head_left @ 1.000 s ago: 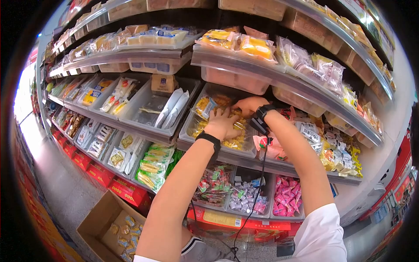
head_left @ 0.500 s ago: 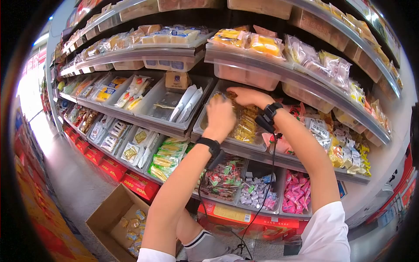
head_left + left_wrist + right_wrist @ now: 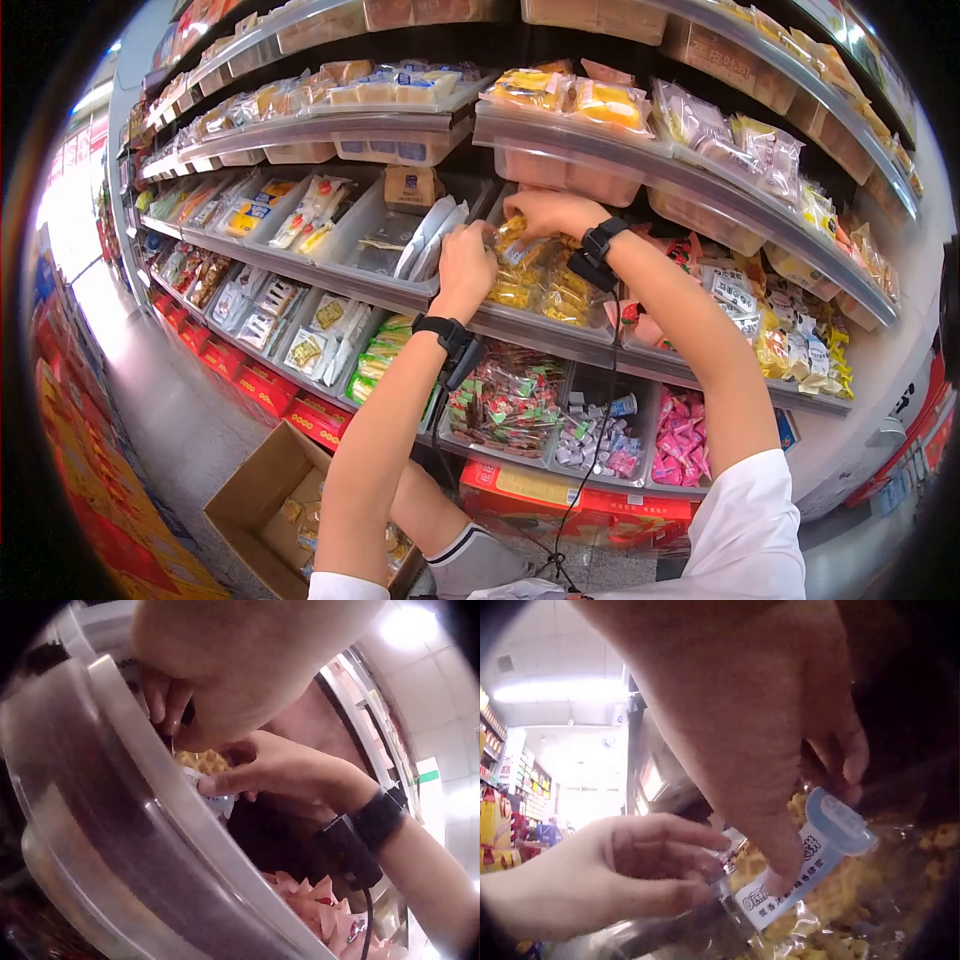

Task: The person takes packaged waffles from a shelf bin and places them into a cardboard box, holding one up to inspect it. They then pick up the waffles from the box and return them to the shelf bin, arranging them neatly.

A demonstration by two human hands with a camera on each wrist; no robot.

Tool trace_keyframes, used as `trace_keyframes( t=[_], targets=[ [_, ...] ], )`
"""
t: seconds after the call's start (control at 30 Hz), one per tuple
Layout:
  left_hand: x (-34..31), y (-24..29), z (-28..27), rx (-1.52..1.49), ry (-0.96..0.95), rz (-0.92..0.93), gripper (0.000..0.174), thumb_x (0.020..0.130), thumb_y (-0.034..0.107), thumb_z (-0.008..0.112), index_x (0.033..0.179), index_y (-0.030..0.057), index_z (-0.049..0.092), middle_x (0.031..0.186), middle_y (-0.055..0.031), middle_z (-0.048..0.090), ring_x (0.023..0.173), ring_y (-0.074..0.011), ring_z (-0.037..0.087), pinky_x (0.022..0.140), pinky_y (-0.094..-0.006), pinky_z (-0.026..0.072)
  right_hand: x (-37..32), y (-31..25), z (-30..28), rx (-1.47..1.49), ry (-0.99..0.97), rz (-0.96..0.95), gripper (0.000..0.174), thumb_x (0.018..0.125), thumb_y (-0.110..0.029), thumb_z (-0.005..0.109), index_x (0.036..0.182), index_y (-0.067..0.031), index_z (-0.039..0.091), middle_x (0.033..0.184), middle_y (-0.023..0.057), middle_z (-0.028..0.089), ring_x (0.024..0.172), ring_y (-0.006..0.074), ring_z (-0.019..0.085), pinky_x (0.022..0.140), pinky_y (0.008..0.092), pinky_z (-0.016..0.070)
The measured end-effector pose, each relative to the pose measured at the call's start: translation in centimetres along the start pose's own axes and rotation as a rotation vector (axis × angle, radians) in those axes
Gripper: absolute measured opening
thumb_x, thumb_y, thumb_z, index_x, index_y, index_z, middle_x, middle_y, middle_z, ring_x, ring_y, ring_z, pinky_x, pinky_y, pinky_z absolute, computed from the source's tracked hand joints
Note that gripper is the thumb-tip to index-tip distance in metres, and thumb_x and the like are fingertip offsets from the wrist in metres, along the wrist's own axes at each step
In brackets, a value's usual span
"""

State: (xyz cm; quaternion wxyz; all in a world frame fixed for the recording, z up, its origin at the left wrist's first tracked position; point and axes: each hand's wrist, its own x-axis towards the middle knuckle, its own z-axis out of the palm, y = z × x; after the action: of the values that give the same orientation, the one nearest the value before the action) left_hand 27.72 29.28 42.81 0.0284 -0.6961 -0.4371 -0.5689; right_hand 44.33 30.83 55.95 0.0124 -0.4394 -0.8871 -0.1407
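My right hand (image 3: 560, 215) reaches into the back of a clear plastic bin (image 3: 545, 322) and grips a clear packet of yellow waffle-patterned snacks (image 3: 832, 896). Its thumb lies across the packet's blue-and-white label, with the other fingers behind. My left hand (image 3: 467, 268) is at the bin's left side, fingers curled. In the right wrist view the left thumb and fingers (image 3: 716, 840) pinch the end of the same packet. More yellow snack packets (image 3: 568, 300) lie in the bin below the hands. The left wrist view shows the bin wall hiding part of the packet.
To the left stands a bin (image 3: 350, 250) with white packets and a brown box. Pink packets (image 3: 645, 325) fill the bin to the right. A shelf edge (image 3: 560, 140) overhangs the hands. An open cardboard box (image 3: 250, 500) sits on the floor, and a black cable (image 3: 600, 440) hangs down.
My left hand pressed on the packets with spread fingers, then lifted and moved left to the bin's side. My right hand has shifted left, and a snack packet is now between the hands.
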Motion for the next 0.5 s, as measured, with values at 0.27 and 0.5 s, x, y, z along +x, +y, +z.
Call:
trace_keyframes(
  t=[0.27, 0.5],
  targets=[
    [1.3, 3.5, -0.4, -0.052, -0.348, -0.042, 0.053, 0.083, 0.023, 0.072, 0.126, -0.0054, 0.058, 0.12, -0.0296, 0.065, 0.115, -0.0426, 0.062, 0.099, -0.0459, 0.0494, -4.3, -0.9, 1.0, -0.11, 0.187, 0.3, 0.056, 0.085, -0.037, 0.074, 0.114, 0.0072, 0.055, 0.11, 0.0314, 0.066, 0.105, 0.0456, 0.065, 0.088, 0.0512, 0.0535],
    [-1.9, 8.0, -0.7, 0.317, -0.84, -0.132, 0.076, 0.089, 0.059, 0.061, 0.156, 0.0305, 0.037, 0.164, -0.0188, 0.025, 0.15, -0.0445, 0.022, 0.117, -0.0632, 0.0195, -5.7, 4.9, 3.4, -0.283, 0.48, 0.206, 0.055, 0.089, -0.029, 0.068, 0.135, -0.0017, 0.051, 0.126, 0.027, 0.06, 0.122, 0.045, 0.055, 0.105, 0.0492, 0.0427]
  ],
)
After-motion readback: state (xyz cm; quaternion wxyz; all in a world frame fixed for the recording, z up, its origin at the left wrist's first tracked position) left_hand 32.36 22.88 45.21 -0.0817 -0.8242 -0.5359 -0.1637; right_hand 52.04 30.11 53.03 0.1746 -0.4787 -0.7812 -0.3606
